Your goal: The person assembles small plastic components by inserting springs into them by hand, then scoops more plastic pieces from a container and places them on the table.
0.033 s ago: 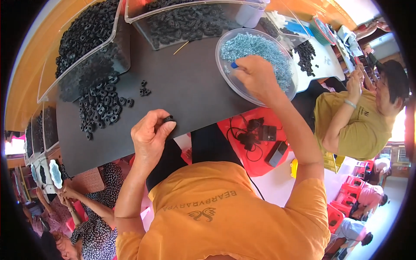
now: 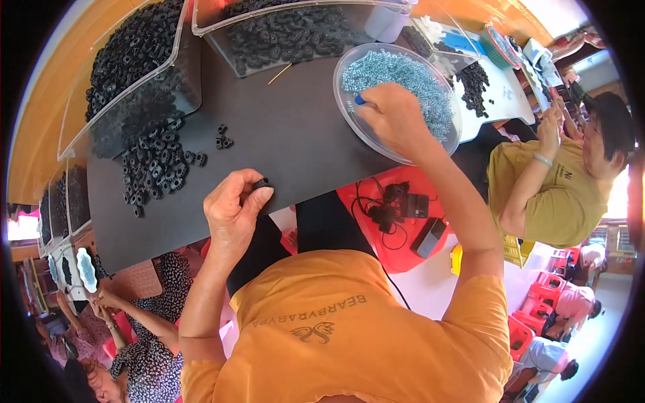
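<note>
Near the table's front edge, my left hand (image 2: 232, 205) pinches a small black plastic part (image 2: 261, 183) between thumb and forefinger. My right hand (image 2: 391, 119) is over the left side of a round clear tub (image 2: 356, 134) holding many small silvery coil springs (image 2: 386, 70). Its fingers are curled together, and a small blue thing (image 2: 360, 99) shows at their tips. Whether that is a tool or a finger cover I cannot tell; what the fingertips hold is hidden. A heap of similar black parts (image 2: 158, 161) lies left of my left hand, with several loose ones (image 2: 223, 138) beside it.
Two clear bins, one at the left (image 2: 188, 84) and one at the back (image 2: 235, 57), hold black parts. A thin yellowish stick (image 2: 280, 74) lies on the dark table (image 2: 295, 121). A red stool (image 2: 396, 248) below carries cables and dark boxes. One person (image 2: 551, 174) sits at the right, another (image 2: 144, 342) at lower left.
My right hand has shifted very slightly left and up over the tub. My left hand and the black part stay in place.
</note>
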{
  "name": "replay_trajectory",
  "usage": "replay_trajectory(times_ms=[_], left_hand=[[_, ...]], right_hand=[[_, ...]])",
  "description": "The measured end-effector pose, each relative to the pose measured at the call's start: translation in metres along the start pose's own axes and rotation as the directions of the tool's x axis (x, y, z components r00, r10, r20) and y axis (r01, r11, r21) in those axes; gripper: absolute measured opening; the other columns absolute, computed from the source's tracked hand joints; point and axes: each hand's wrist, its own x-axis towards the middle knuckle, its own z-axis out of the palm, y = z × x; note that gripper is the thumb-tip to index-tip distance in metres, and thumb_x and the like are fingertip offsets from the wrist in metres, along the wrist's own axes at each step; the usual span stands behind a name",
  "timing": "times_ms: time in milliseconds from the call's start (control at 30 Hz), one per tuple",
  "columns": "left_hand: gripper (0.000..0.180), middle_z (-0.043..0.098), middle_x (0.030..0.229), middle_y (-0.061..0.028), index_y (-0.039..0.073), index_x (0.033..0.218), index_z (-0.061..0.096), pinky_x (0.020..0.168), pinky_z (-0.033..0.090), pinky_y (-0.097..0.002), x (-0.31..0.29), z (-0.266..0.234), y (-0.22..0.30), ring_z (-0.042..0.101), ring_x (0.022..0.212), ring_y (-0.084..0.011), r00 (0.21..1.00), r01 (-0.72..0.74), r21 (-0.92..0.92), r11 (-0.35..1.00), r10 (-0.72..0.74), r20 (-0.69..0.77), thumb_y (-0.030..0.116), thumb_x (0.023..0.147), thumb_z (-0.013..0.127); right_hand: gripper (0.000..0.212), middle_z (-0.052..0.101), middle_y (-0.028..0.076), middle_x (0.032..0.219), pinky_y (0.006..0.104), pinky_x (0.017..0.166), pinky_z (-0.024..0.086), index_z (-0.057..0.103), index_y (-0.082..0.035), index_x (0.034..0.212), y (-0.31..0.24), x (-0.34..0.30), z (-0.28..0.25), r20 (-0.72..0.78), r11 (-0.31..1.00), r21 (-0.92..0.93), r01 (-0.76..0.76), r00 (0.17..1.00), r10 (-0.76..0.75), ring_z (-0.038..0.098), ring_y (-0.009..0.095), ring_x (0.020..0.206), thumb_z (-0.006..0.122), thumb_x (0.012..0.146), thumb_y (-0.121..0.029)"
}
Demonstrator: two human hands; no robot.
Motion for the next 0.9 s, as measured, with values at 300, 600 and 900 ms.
replay_trajectory(times_ms=[300,600,900], left_hand=[[0.016,0.057,0.071,-0.0037,-0.002,0.086,0.061,0.057,0.045,-0.0222,-0.001,0.005,-0.003,0.054,0.061,-0.0096,0.999,0.021,-0.022,1.000,-0.022,-0.040,0.001,0.075,0.073],[0.017,0.058,0.071,-0.0045,-0.002,0.085,0.061,0.056,0.044,-0.0231,-0.002,0.004,-0.003,0.053,0.060,-0.0107,0.999,-0.019,0.042,0.999,0.021,-0.045,0.002,0.074,0.073],[0.016,0.058,0.071,-0.0039,-0.002,0.085,0.062,0.056,0.044,-0.0227,-0.001,0.005,0.000,0.053,0.060,-0.0102,0.999,-0.005,0.034,0.999,0.006,-0.053,0.003,0.075,0.073]], right_hand=[[0.014,0.061,0.025,0.075,0.0496,0.071,0.047,0.061,0.003,0.074,0.002,0.016,0.016,0.104,0.997,-0.011,-0.073,0.992,0.073,0.060,0.042,0.078,0.059,0.071,-0.011],[0.014,0.060,0.026,0.072,0.0502,0.069,0.047,0.059,0.003,0.071,-0.002,0.014,0.010,0.099,0.985,0.106,-0.133,0.988,0.122,0.060,0.043,0.074,0.056,0.070,-0.011],[0.015,0.058,0.020,0.069,0.0446,0.064,0.045,0.054,0.003,0.073,0.003,0.015,0.013,0.106,0.992,0.120,-0.045,0.994,0.032,0.058,0.040,0.071,0.060,0.070,-0.010]])
